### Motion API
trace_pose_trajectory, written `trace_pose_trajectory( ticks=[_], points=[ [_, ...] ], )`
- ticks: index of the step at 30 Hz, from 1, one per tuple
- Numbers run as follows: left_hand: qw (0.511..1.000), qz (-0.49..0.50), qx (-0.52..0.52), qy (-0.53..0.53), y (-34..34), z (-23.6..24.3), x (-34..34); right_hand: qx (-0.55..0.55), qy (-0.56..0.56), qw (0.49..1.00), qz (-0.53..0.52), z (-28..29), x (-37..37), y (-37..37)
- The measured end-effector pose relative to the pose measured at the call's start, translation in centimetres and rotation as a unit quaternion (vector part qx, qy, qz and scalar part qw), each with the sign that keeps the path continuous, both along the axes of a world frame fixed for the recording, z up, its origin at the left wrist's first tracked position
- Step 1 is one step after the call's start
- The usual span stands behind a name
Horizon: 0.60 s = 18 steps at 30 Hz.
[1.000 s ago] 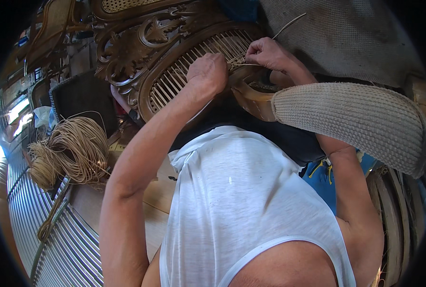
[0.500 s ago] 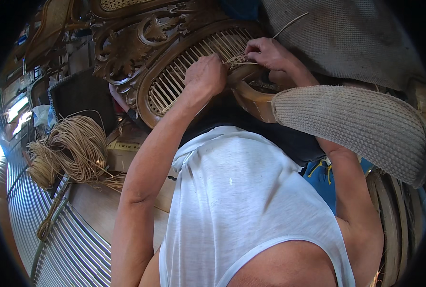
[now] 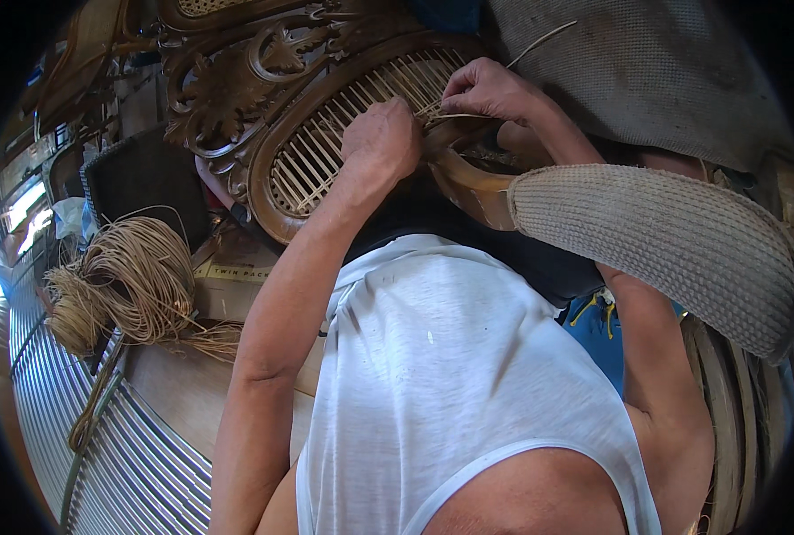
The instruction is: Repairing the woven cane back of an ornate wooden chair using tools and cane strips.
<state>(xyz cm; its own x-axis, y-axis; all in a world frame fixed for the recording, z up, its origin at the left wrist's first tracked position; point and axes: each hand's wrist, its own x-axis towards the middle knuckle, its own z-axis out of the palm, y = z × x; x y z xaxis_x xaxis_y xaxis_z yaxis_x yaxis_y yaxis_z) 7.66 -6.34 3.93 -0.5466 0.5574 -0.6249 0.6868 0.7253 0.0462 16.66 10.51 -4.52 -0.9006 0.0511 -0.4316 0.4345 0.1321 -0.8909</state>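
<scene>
An oval carved wooden frame (image 3: 263, 174) lies across my lap, with parallel cane strands (image 3: 303, 165) strung over its opening. Over the lower edge of these strands, my left hand (image 3: 382, 135) is closed, its fingertips hidden beneath it. To its right, my right hand (image 3: 493, 92) pinches a thin cane strand (image 3: 458, 116) just above the frame's near rim. A pale cane end (image 3: 544, 43) sticks out beyond my right hand toward the upper right. Carved leaf scrollwork (image 3: 228, 98) borders the frame at its far left.
A padded piece covered in ribbed fabric (image 3: 655, 209) crosses above my right forearm. Coiled cane (image 3: 143, 276) sits at the left, near a cardboard box (image 3: 223, 294) and a corrugated sheet (image 3: 139, 455). Coarse woven cloth (image 3: 638, 80) spreads at the upper right.
My right hand has moved a little left and up, closer to my left hand. My left hand stays in nearly the same place over the strands.
</scene>
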Motion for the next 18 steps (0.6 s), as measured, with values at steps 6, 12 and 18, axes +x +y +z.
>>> trace_pose_trajectory(
  ticks=[6, 12, 18],
  points=[
    [0.999, -0.016, 0.016, 0.029, 0.4, 0.8, 0.7, 0.02, 0.01, 1.0, -0.014, -1.2, 0.1, -0.5],
    [0.999, -0.009, 0.034, 0.031, -0.3, 0.3, 1.1, 0.047, 0.011, 0.999, -0.022, -1.7, 0.0, -0.8],
    [0.999, -0.007, 0.024, 0.045, -0.5, 0.2, 1.4, 0.053, 0.018, 0.998, -0.014, -1.8, -0.1, -1.0]
  ],
)
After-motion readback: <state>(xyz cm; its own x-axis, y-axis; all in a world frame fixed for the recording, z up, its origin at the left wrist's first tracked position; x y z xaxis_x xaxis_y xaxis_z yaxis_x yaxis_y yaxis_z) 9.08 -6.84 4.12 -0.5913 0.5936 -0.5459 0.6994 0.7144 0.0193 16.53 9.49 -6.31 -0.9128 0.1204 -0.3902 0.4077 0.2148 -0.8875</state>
